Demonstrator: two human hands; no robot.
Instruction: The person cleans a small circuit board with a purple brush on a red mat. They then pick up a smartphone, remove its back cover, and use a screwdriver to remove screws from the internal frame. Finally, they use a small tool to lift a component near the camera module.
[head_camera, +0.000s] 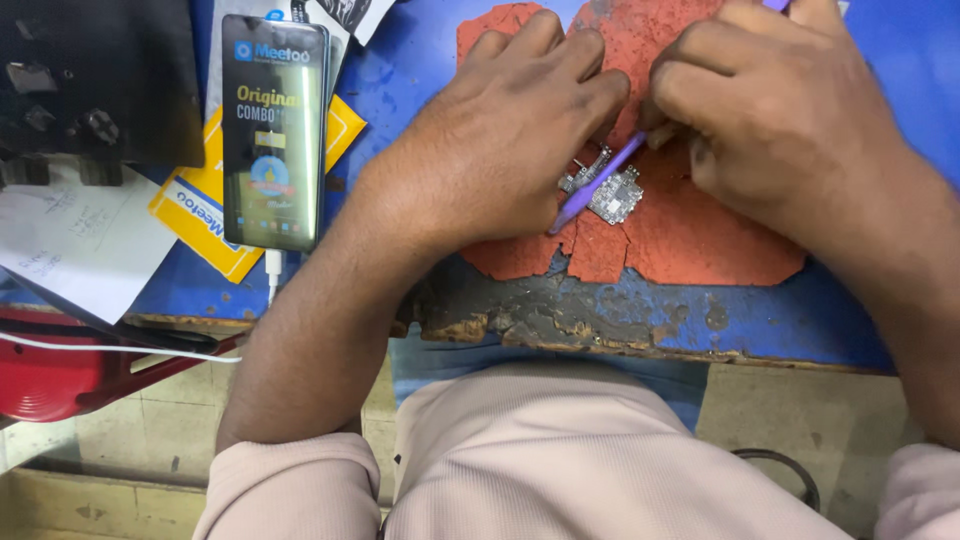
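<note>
Small circuit board (612, 193) lies on worn red mat (700, 230), mid-bench, between both hands. Purple tool (598, 183) slants across it, tip pointing down-left past board edge. Right hand (770, 120) curled tight, fingers pinching tool's upper end. Left hand (510, 130) rests knuckles-up just beside board, fingers bent & pressed to mat near board's top; can't tell if it grips anything. Mat sits on chipped blue table (640, 315). Far left: phone (273, 130) w/ lit screen, white cable (272, 275) plugged in, atop yellow packet (205, 225).
</note>
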